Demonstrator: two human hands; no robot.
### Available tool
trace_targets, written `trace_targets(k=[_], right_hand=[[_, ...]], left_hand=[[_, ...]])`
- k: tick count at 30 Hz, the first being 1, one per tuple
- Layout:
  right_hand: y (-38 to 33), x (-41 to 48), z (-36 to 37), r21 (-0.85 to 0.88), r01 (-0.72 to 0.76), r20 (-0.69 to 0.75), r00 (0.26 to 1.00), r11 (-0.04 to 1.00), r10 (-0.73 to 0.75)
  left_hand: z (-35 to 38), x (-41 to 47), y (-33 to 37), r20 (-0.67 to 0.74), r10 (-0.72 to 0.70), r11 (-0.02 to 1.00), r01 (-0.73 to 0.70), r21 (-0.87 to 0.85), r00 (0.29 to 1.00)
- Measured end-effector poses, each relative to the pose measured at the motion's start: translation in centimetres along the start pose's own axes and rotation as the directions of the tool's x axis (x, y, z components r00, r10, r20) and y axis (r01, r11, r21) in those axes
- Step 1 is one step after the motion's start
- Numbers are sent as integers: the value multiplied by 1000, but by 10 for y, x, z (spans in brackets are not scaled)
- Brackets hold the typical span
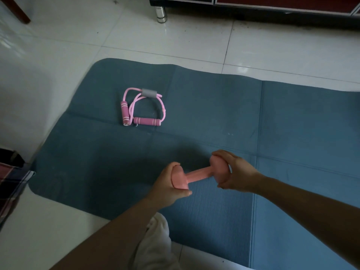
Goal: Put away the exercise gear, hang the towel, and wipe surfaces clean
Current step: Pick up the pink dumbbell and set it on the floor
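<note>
A pink dumbbell (196,175) is held over the blue exercise mat (214,114), one end in each hand. My left hand (168,189) grips its near-left end. My right hand (234,173) wraps round its far-right end. A pink resistance band with foam handles (143,108) lies on the mat's far left part, apart from both hands. A white towel (155,242) lies under my left forearm at the mat's near edge, partly hidden.
White floor tiles (68,45) surround the mat. A dark cabinet on a chrome leg (161,14) stands at the far side. A wooden leg (17,10) is at top left. Plaid fabric (9,188) shows at the left edge.
</note>
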State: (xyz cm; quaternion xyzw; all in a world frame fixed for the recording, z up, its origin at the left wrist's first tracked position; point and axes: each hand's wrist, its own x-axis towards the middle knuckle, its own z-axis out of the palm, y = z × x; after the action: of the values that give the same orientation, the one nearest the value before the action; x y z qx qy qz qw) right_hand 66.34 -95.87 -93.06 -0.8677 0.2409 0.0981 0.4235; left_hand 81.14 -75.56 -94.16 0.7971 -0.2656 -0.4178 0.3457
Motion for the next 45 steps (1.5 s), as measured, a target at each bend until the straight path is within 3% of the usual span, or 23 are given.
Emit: trace_targets(k=[7,13,22,26,31,37,45], right_hand=[[-65,-27,-63,89,22,-159,987,996,-8],[-206,-101,-160,209,91,-197,979,974,-49],[-460,-257,-358,343,173,-225,970,923,-98],[-530,-304,-420,361,230,-207,965,904,-163],[-578,-316,-446,353,243,-117,970,903,-215],[-634,-279,-427,300,212,71,967,930,-244],[-747,-182,-368,268,205,156,955,941,-253]], left_hand=[[-61,-3,75,97,22,999,-17,-49,995],[-165,-105,220,151,-1,997,11,-71,989],[-304,-332,491,-15,17,973,-20,-232,1000],[-335,-406,567,-113,37,970,-63,-236,993],[-355,-455,588,-227,41,966,-96,-239,973],[-393,-484,550,-340,-39,965,-52,-256,940],[-525,-474,489,-398,-89,949,-44,-313,913]])
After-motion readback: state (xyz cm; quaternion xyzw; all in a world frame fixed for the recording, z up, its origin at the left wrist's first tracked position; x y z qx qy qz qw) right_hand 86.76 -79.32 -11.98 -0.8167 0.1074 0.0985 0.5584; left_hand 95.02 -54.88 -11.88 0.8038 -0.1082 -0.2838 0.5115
